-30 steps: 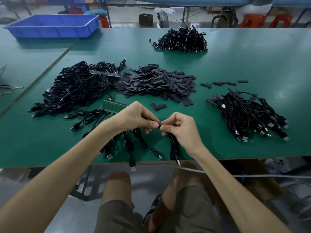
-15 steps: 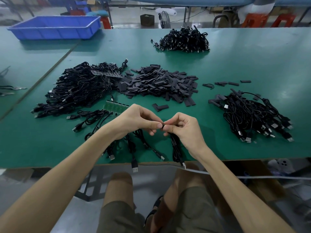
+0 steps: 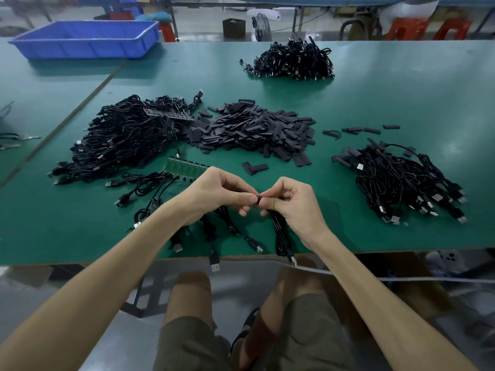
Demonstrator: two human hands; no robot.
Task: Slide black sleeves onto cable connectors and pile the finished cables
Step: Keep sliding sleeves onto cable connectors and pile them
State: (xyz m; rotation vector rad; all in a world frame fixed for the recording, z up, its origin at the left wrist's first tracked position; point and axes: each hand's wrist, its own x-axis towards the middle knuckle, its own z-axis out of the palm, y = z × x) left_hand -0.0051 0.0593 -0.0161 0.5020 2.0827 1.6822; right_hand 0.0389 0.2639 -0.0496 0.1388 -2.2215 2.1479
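Left hand (image 3: 222, 194) pinches a black sleeve (image 3: 257, 197) at thumb and forefinger; right hand (image 3: 289, 202) pinches the cable (image 3: 278, 231) end, fingertips meeting, presumably to line the sleeve up for sliding on. Cable slack hangs past the table (image 3: 375, 236) edge. Within reach: sleeve heap (image 3: 254, 129) ahead, sleeved-cable pile (image 3: 401, 180) to the right.

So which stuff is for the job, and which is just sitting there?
For the job: left hand pinching a sleeve, right hand holding a cable, sleeve pile, left cable heap, right cable heap.
Just lying about: blue tray, fan, orange stools.
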